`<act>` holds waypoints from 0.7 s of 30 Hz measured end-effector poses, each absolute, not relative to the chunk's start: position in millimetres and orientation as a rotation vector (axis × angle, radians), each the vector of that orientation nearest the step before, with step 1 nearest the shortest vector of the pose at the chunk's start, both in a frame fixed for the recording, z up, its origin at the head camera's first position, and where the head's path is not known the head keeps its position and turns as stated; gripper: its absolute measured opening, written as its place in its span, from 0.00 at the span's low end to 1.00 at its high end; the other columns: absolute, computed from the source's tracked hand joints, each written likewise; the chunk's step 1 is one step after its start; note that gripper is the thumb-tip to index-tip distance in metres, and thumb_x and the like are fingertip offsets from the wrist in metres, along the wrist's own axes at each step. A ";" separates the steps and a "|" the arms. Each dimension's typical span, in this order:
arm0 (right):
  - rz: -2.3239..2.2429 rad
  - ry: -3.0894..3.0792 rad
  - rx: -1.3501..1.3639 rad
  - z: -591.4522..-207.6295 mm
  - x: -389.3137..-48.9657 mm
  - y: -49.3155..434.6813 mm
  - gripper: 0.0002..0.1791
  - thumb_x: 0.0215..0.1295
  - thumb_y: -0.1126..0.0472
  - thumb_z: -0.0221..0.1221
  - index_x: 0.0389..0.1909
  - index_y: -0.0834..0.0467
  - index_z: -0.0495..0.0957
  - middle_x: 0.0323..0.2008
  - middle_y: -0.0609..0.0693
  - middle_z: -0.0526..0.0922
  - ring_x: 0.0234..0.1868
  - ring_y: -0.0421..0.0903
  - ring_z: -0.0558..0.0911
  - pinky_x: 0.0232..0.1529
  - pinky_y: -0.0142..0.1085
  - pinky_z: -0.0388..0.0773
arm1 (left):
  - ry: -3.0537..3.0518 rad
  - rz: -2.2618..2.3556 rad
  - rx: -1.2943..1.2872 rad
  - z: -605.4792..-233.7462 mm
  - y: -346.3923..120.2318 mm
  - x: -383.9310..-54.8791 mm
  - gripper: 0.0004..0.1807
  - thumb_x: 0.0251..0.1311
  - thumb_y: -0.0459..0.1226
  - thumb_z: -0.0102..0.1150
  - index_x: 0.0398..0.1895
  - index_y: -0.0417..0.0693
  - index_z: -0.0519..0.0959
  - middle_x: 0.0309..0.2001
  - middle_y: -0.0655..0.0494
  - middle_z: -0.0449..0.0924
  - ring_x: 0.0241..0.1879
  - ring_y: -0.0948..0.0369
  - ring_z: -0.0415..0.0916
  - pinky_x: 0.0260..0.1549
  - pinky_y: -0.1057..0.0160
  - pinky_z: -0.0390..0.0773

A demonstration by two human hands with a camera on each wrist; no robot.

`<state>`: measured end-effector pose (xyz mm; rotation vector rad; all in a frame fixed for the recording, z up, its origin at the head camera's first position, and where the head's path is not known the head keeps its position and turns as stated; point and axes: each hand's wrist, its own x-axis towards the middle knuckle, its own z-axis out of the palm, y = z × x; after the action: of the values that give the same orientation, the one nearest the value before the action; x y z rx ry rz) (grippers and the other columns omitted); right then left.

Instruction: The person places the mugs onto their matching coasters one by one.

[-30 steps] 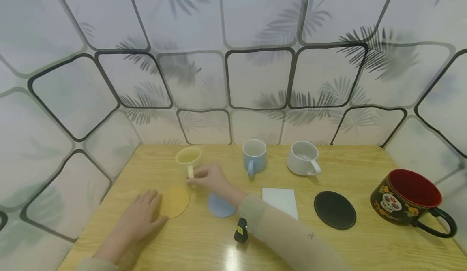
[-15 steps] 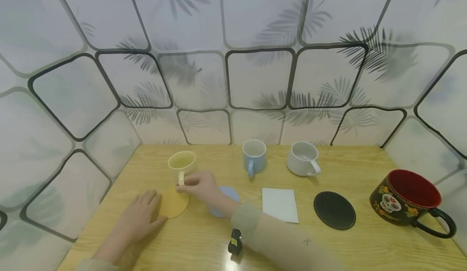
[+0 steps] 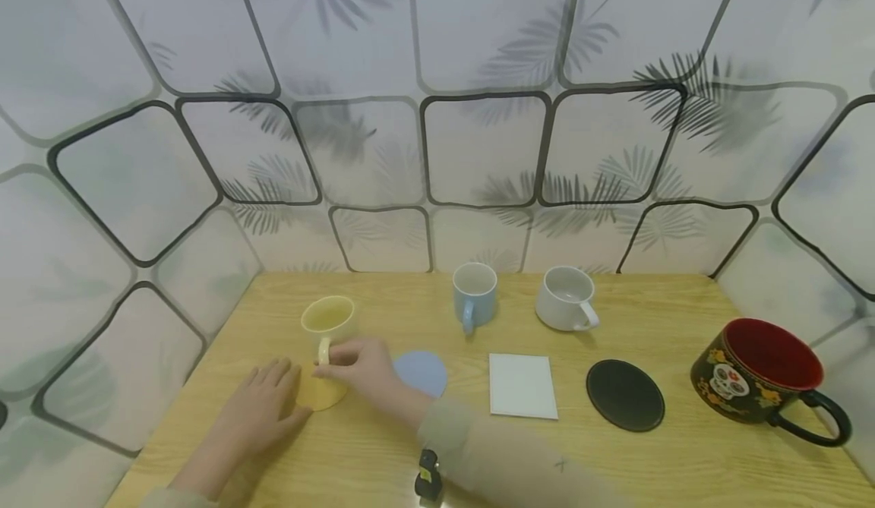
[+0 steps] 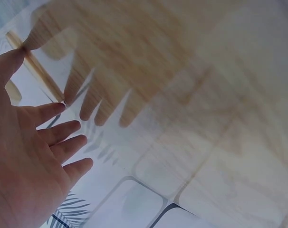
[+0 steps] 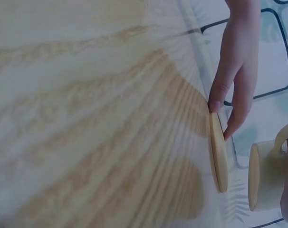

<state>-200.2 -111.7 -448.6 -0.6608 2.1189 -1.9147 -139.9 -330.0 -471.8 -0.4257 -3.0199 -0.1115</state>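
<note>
"what's in the right hand [image 3: 365, 369]?"
"the yellow mug [image 3: 332, 321], pinched by its handle [image 3: 323, 351], perhaps to keep it level."
"where's the mug, then?"
"near the yellow coaster [image 3: 321, 395], seemingly lifted off the table [image 3: 342, 462]; over it or behind it, i can't tell."
"and the left hand [image 3: 261, 399]?"
"fingers straight, thumb and forefinger touching the coaster's edge, likely steadying it. the blue coaster [image 3: 422, 371] lies just right of the yellow one."

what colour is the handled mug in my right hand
That round-rimmed mug is pale yellow, best seen in the head view.
</note>
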 end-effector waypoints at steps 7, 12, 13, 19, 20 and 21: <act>-1.906 2.083 -0.632 -452.6 -193.2 -118.3 0.13 0.62 0.59 0.76 0.43 0.62 0.91 0.42 0.52 0.94 0.39 0.24 0.82 0.49 0.21 0.81 | -3.020 -0.113 -0.432 -470.9 -331.3 -136.8 0.40 0.66 0.55 0.67 0.69 0.33 0.74 0.71 0.28 0.73 0.71 0.30 0.70 0.72 0.27 0.66; -1.923 2.065 -0.622 -456.0 -188.9 -120.1 0.12 0.61 0.62 0.76 0.44 0.62 0.91 0.41 0.53 0.94 0.37 0.24 0.83 0.46 0.21 0.81 | -3.011 -0.118 -0.432 -471.4 -331.3 -137.6 0.40 0.66 0.55 0.67 0.69 0.33 0.75 0.70 0.28 0.73 0.71 0.30 0.71 0.72 0.26 0.67; -1.924 2.065 -0.626 -456.9 -188.3 -120.6 0.12 0.61 0.62 0.76 0.44 0.63 0.91 0.40 0.53 0.94 0.36 0.24 0.82 0.46 0.21 0.81 | -3.012 -0.121 -0.430 -471.6 -331.4 -137.7 0.40 0.66 0.55 0.67 0.69 0.33 0.75 0.70 0.28 0.73 0.71 0.30 0.71 0.71 0.26 0.67; -1.909 2.076 -0.615 -460.7 -184.2 -124.3 0.12 0.60 0.63 0.76 0.44 0.62 0.91 0.39 0.52 0.95 0.36 0.23 0.82 0.45 0.20 0.81 | -3.023 -0.144 -0.422 -471.4 -330.6 -137.8 0.39 0.66 0.54 0.67 0.69 0.33 0.75 0.70 0.27 0.73 0.71 0.30 0.70 0.71 0.26 0.67; -1.908 2.078 -0.610 -461.1 -183.5 -124.7 0.13 0.60 0.62 0.76 0.44 0.62 0.91 0.39 0.51 0.95 0.36 0.23 0.82 0.45 0.20 0.81 | -3.025 -0.146 -0.420 -471.1 -330.4 -137.8 0.39 0.66 0.54 0.67 0.69 0.32 0.75 0.70 0.27 0.73 0.71 0.30 0.70 0.71 0.26 0.67; -1.907 2.077 -0.606 -461.4 -182.9 -125.0 0.13 0.60 0.62 0.76 0.44 0.62 0.91 0.39 0.51 0.95 0.36 0.23 0.82 0.45 0.20 0.81 | -3.026 -0.149 -0.419 -470.7 -330.2 -137.4 0.39 0.66 0.54 0.67 0.69 0.32 0.75 0.70 0.27 0.73 0.71 0.30 0.70 0.71 0.26 0.67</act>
<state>-182.9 -125.0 -461.4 -0.6059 2.0768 -1.9075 -137.4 -330.2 -470.7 -0.4189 -3.0263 -0.1494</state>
